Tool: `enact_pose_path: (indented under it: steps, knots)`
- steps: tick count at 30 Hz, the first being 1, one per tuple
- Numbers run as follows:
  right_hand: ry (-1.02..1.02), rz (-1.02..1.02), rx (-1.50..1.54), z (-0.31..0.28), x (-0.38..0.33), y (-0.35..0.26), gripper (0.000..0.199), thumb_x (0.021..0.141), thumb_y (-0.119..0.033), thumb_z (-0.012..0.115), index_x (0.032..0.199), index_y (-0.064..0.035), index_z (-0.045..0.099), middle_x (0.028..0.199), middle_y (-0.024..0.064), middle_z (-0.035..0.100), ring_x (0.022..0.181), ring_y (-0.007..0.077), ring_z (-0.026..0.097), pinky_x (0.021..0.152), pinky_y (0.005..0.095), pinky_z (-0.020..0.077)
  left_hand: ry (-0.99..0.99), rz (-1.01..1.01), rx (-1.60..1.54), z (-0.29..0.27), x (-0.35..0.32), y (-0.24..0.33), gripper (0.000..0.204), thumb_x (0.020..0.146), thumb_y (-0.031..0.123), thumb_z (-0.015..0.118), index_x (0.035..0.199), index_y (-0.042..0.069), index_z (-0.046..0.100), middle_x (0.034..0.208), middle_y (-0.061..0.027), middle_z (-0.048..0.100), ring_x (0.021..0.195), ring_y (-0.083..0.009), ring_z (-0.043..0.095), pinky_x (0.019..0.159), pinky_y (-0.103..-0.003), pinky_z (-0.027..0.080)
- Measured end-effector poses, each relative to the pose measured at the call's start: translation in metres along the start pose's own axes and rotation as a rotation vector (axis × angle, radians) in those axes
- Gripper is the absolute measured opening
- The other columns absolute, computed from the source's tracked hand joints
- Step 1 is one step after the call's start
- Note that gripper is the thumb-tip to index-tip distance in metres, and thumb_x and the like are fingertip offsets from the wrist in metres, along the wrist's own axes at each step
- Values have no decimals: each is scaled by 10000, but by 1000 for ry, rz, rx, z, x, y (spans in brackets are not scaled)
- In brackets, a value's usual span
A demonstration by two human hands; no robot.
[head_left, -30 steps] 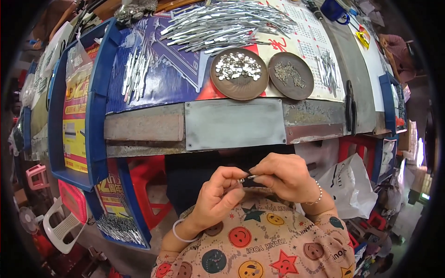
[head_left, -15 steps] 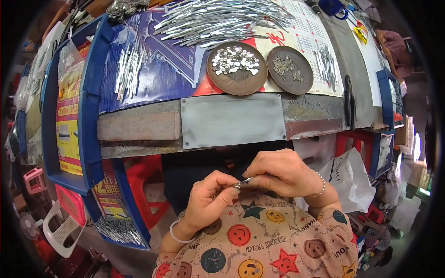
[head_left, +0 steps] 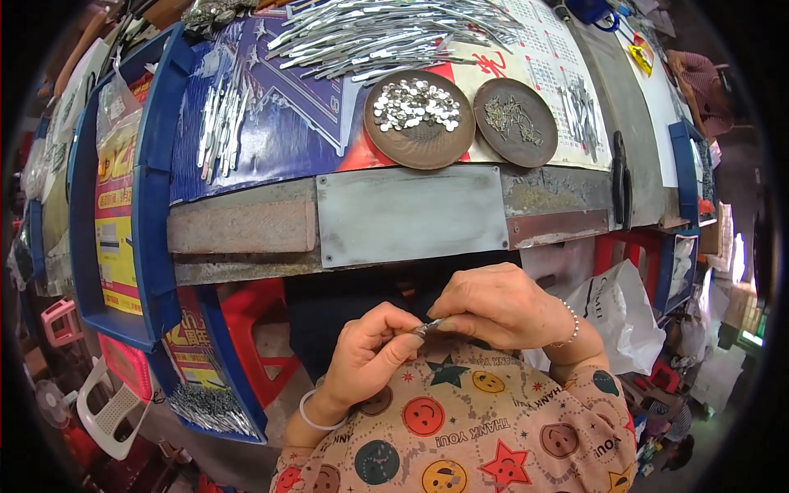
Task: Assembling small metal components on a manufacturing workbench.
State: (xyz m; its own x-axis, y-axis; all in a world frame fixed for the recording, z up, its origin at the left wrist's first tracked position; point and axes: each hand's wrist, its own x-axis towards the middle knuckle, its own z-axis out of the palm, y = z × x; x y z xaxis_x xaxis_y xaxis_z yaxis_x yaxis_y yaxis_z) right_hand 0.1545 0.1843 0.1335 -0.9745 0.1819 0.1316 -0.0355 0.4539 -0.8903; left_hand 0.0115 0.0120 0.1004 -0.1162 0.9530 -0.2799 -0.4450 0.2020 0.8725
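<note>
My left hand point(head_left: 371, 349) and my right hand point(head_left: 499, 306) meet in front of my patterned clothing, below the bench edge. Both are closed in a pinch on one small silvery metal piece point(head_left: 426, 327), mostly covered by the fingertips. Its exact kind is too small to make out. On the bench beyond them, a brown dish point(head_left: 415, 152) holds many shiny round metal discs point(head_left: 417, 105). Beside it a second brown dish point(head_left: 538, 148) has small thin brassy parts point(head_left: 511, 119) in it.
Long flat metal strips point(head_left: 386, 41) lie heaped at the back, with smaller bunches on either side. A grey metal plate point(head_left: 413, 215) is fixed at the bench's front edge. Blue trays point(head_left: 156, 205) stand left; pliers-like black handles point(head_left: 620, 181) lie right. A white bag point(head_left: 612, 312) hangs nearby.
Both hands stay in nearly the same place. The right fingers have shifted slightly on the metal piece, and less of it shows. The whole view has moved a little.
</note>
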Motion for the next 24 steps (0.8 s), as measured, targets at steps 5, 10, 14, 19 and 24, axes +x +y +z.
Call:
enact_pose_path:
  steps: [5, 10, 14, 19, 24]
  knots:
    - [9, -27, -59, 1, 1, 1, 155, 761, -72, 651, 890, -26, 578, 740, 84, 553, 644, 256, 569, 551, 343, 454, -1, -33, -3, -1, 2, 0, 88, 905, 42, 563, 960, -27, 555, 739, -13, 593, 671, -44, 546, 611, -177, 443]
    - [-73, -114, -192, -3, 0, -4, 195, 706, -93, 654, 852, -18, 548, 696, 77, 484, 608, 242, 536, 532, 341, 438, 4, -15, 107, 3, 3, -2, 60, 888, 36, 581, 909, -21, 575, 704, -25, 605, 622, -49, 552, 555, -193, 436]
    - [-137, -153, -307, -2, -3, -4, 219, 706, -114, 650, 862, -13, 534, 698, 73, 471, 604, 231, 532, 525, 335, 435, -13, -5, 185, 7, 5, -6, 51, 879, 34, 589, 893, -14, 581, 699, -28, 613, 596, -51, 553, 524, -202, 429]
    - [26, 48, -71, 9, -8, 2, 166, 795, -150, 631, 824, -22, 528, 721, 87, 518, 617, 245, 563, 528, 324, 445, 53, 38, 186, 11, 7, -7, 60, 881, 42, 591, 913, -7, 582, 707, -39, 625, 578, -64, 559, 513, -209, 433]
    - [68, 199, 160, 11, -26, 17, 192, 753, -169, 659, 792, -11, 557, 707, 93, 567, 585, 228, 550, 529, 298, 438, 113, 58, 309, 21, 9, -2, 92, 894, 81, 597, 947, 6, 585, 733, -45, 641, 636, -82, 604, 573, -205, 471]
